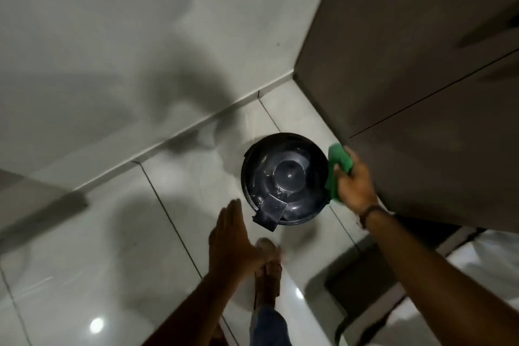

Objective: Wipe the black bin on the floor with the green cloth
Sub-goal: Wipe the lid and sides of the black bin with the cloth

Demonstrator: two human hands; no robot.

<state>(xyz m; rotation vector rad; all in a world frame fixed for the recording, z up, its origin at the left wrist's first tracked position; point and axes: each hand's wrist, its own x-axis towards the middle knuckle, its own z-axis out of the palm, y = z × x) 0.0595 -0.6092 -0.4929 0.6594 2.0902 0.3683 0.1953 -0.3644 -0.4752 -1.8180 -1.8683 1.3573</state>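
The right hand holds the green cloth in its grip beside the black bin on the floor; the left hand hovers near, fingers spread wide.

dim, soft motion blur; glare spots on glossy floor (edges warped).

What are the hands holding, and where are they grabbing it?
The right hand grips the bunched green cloth around its middle, beside the round black plastic bin. The left hand is open, holding nothing.
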